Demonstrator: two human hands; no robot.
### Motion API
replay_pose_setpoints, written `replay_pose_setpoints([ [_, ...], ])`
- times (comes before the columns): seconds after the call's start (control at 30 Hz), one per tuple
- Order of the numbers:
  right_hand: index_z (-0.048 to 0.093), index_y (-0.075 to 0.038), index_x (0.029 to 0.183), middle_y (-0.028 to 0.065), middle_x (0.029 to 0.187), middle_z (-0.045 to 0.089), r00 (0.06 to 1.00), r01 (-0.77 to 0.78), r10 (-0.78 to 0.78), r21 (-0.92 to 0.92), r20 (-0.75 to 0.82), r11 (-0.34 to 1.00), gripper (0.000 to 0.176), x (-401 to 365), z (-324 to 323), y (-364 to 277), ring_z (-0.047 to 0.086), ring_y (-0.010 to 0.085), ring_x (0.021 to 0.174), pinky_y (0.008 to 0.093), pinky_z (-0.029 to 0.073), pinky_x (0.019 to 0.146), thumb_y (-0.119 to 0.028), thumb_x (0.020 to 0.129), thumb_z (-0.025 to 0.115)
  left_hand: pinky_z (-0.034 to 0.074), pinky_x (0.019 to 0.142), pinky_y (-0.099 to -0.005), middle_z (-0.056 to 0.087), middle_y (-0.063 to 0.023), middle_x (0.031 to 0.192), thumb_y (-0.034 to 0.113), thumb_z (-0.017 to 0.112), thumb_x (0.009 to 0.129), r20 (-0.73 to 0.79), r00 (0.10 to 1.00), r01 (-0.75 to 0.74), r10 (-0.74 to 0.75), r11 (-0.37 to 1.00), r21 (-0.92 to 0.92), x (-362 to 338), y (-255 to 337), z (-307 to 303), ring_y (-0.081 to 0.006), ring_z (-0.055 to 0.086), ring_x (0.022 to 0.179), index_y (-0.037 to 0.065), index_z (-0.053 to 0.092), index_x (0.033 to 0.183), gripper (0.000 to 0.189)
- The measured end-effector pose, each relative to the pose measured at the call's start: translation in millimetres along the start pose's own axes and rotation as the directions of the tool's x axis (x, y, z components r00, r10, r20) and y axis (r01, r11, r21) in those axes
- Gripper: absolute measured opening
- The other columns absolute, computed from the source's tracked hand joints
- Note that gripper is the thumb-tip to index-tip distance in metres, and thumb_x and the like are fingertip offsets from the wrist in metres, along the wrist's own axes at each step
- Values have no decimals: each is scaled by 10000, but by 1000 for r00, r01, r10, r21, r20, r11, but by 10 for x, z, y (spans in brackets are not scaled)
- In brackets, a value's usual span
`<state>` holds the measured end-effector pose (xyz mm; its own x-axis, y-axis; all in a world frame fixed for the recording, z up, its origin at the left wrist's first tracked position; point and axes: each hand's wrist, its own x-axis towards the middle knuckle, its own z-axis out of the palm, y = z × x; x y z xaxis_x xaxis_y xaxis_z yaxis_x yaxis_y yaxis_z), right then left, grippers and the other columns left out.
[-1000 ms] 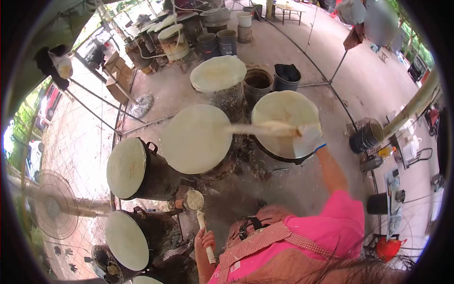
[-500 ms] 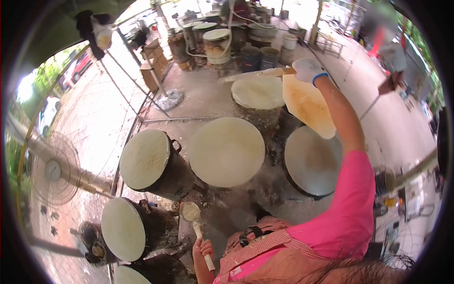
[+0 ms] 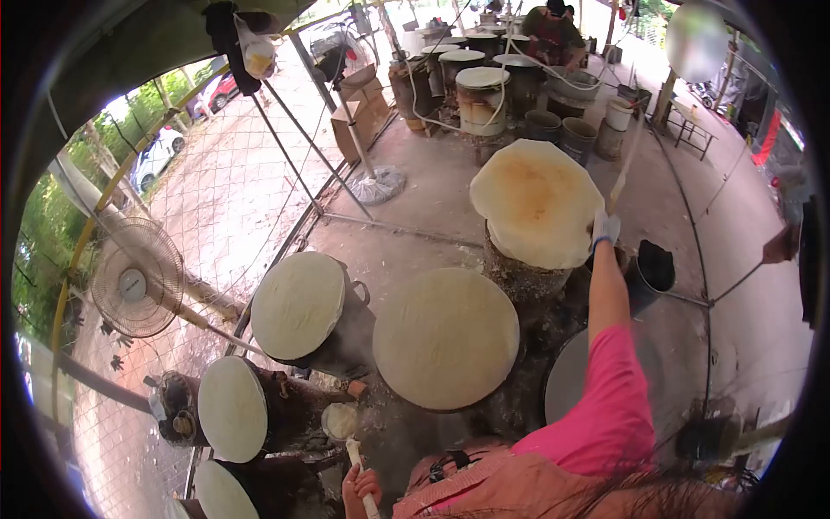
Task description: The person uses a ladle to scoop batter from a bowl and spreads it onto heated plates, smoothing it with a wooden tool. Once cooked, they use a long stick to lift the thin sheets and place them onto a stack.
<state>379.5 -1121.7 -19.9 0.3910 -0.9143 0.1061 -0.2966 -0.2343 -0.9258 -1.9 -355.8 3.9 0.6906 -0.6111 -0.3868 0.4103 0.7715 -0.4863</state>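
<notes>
— While I watched the head-camera feed, the left hand [image 3: 359, 486] sat nearest, at the bottom edge, curled shut around the white handle of a ladle [image 3: 339, 421]. Its bowl was held level beside the near cloth-topped drums [image 3: 232, 408], I judged so that nothing would spill.

— And the right?

— The right hand [image 3: 605, 229], gloved, was stretched far forward on a pink-sleeved arm [image 3: 609, 406], closed around a thin stick [image 3: 627, 164] that pointed up and away. It touched the right edge of a round pale sheet [image 3: 536, 203], which lay spread over the far drum [image 3: 517, 278] with its rim drooping. I took the raised stick as held clear of the sheet.

— What stood between?

— A wide centre drum [image 3: 445, 337] lay between body and sheet. The arm passed to its right, over a half-hidden grey disc [image 3: 566, 381]. A dark bucket [image 3: 654, 266] was just beside the glove. Further left stood a fan [image 3: 134, 281]; beyond were more pots [image 3: 480, 86] and another person [image 3: 549, 26].
</notes>
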Motion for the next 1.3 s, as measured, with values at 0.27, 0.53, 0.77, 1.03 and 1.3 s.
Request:
replay_pose_setpoints([
  [0.27, 686, -39, 898, 180, 882, 668, 909, 354, -47, -708, 414, 611, 510, -766, 1167, 1258, 645, 310, 822, 408, 489, 677, -496, 849, 467, 262, 370, -224, 302, 19, 551, 240, 448, 930, -40, 890, -455, 454, 880, -132, -623, -1009, -291, -78, 287, 389, 107, 359, 698, 281],
  [0.53, 665, -35, 930, 179, 878, 659, 203, 851, -474, 86, 857, 518, 402, -2980, 2095, 47, 639, 306, 793, 387, 489, 666, -408, 832, 549, 255, 359, -218, 310, 20, 544, 241, 461, 923, 56, 714, -651, 698, 691, -313, -509, -1073, -22, -76, 286, 380, 109, 363, 687, 287],
  [0.77, 642, -30, 931, 166, 852, 649, -177, 739, -638, 530, 749, 416, 308, -5305, 1361, -395, 629, 299, 754, 363, 488, 655, -301, 785, 654, 249, 349, -213, 317, 20, 539, 242, 472, 917, 90, 797, -561, 598, 786, -259, -1439, -525, -980, -74, 284, 372, 111, 366, 678, 292],
  [1.03, 630, -63, 971, 182, 860, 638, -902, 252, -283, 929, 327, 272, 348, -9994, -459, -726, 617, 355, 815, 392, 483, 696, -302, 724, 683, 262, 344, -209, 322, 23, 542, 248, 461, 923, 111, 581, -679, 806, 555, -480, -2696, -921, -2115, -73, 296, 376, 103, 384, 690, 285],
  [1.3, 572, -66, 914, 173, 884, 611, -863, -482, -149, 875, -483, -48, 376, -12534, -2170, -249, 634, 324, 719, 419, 513, 613, -367, 713, 675, 286, 341, -204, 326, 27, 550, 256, 438, 936, -59, 228, -790, 972, 149, -595, -2327, -1839, -3122, -72, 314, 387, 89, 411, 714, 280],
])
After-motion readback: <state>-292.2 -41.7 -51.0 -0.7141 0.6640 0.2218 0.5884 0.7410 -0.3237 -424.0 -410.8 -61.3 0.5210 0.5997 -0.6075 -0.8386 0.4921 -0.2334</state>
